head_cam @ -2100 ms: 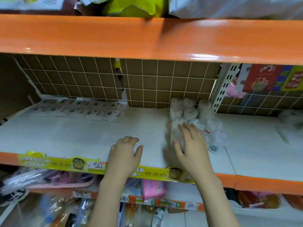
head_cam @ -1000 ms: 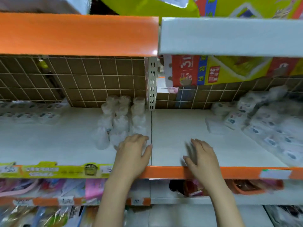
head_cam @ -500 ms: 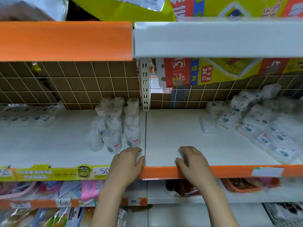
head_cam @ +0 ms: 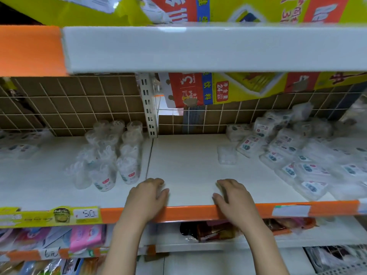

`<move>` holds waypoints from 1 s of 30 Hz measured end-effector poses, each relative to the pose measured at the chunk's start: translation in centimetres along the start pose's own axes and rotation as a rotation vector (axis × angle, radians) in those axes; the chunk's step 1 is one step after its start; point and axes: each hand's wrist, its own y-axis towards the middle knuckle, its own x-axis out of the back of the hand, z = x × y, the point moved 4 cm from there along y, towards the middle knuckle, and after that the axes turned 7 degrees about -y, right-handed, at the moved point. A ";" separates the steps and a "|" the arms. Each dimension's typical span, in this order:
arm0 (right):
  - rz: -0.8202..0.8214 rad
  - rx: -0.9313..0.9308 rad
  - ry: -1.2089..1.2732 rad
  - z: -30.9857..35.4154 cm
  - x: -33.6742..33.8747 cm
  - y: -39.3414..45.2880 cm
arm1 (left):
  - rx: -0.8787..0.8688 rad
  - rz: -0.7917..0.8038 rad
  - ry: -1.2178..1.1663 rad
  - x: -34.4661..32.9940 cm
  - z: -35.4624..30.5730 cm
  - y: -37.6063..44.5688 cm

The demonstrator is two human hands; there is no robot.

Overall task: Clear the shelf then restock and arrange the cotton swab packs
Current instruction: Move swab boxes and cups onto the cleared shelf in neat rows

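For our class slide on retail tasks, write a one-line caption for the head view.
Both hands, left hand and right hand, rest on the white shelf between cotton swab tubs and flat packs.

shelf (head_cam: 188, 165): white boards, orange front lip
left board: clear round swab tubs (head_cam: 111, 155) clustered by the seam; flat packs (head_cam: 17, 143) at far left
right board: heaped flat swab packs (head_cam: 297, 155); both hands at the front edge

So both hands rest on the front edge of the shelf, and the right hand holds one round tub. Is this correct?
Not quite. In the head view the right hand holds nothing; it rests on the shelf edge like the left hand. The round tubs stand untouched.
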 end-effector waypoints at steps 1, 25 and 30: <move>-0.007 0.002 0.002 -1.4 0.6 -0.1 | 0.003 -0.009 -0.003 -0.8 -1.1 0.2; -0.165 -0.026 0.087 -16.9 9.1 0.9 | -0.068 -0.103 -0.084 -10.1 -16.2 3.5; -0.217 -0.054 0.075 -18.1 10.1 1.3 | -0.116 -0.083 -0.065 -10.2 -17.6 5.0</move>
